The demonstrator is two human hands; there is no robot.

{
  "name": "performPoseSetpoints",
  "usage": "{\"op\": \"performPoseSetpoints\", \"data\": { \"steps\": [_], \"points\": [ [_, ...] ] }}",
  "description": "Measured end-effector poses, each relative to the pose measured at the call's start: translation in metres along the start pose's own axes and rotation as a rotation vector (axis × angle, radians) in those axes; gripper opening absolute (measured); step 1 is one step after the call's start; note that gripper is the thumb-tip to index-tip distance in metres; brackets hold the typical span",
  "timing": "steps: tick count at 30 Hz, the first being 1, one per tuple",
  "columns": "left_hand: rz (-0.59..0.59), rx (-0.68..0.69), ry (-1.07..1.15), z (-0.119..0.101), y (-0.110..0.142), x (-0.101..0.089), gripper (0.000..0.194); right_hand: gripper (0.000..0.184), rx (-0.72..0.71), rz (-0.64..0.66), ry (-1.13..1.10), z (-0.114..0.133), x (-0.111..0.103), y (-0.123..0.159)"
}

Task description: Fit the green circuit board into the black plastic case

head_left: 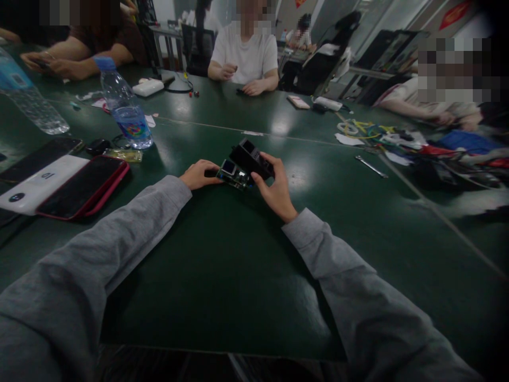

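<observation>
Between thumb and fingers, my left hand [201, 175] grips the left edge of a small circuit board [234, 178] with a little screen on it. My right hand [276, 185] is closed around a black plastic case [250, 156] with a window-like opening and small holes. The case is tilted, just above and to the right of the board. Whether the two touch I cannot tell. Both are over the green table [214, 265], in front of me.
Phones [81, 188], a white power bank [43, 183] and water bottles [129, 114] stand or lie at left. On the right are a wrench [371, 166] and tangled cables [369, 130]. A person in a white shirt [248, 55] sits opposite; others sit at both sides.
</observation>
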State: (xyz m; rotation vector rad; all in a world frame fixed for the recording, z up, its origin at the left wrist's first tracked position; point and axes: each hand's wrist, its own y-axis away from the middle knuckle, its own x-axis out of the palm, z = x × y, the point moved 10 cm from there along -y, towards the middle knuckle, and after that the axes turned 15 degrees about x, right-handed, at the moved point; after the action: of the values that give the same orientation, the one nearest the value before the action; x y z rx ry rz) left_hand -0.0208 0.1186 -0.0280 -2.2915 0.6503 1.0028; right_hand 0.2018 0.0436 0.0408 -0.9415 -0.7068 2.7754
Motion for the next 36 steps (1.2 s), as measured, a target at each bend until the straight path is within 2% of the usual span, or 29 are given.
{"op": "performPoseSetpoints", "data": {
  "steps": [4, 8, 11, 14, 17, 36],
  "points": [
    [0.014, 0.012, -0.003, 0.000, 0.000, 0.001, 0.040, 0.056, 0.034, -0.140, 0.093, -0.022, -0.022, -0.011],
    [0.018, 0.006, 0.000, 0.001, 0.001, 0.001, 0.040, 0.053, 0.101, -0.217, 0.178, -0.050, -0.035, -0.021],
    [0.018, -0.005, 0.005, 0.002, 0.001, 0.001, 0.040, 0.050, 0.170, -0.232, 0.198, -0.069, -0.036, -0.024],
    [0.021, -0.004, 0.007, 0.001, 0.001, 0.001, 0.041, 0.048, 0.205, -0.162, 0.211, -0.080, -0.026, -0.024],
    [0.017, -0.005, 0.005, 0.000, 0.000, 0.001, 0.040, 0.049, 0.203, -0.099, 0.242, -0.082, -0.017, -0.022],
    [0.040, -0.018, -0.012, -0.003, 0.001, 0.000, 0.044, 0.053, 0.227, -0.079, 0.338, -0.078, -0.014, -0.022]
  ]
}}
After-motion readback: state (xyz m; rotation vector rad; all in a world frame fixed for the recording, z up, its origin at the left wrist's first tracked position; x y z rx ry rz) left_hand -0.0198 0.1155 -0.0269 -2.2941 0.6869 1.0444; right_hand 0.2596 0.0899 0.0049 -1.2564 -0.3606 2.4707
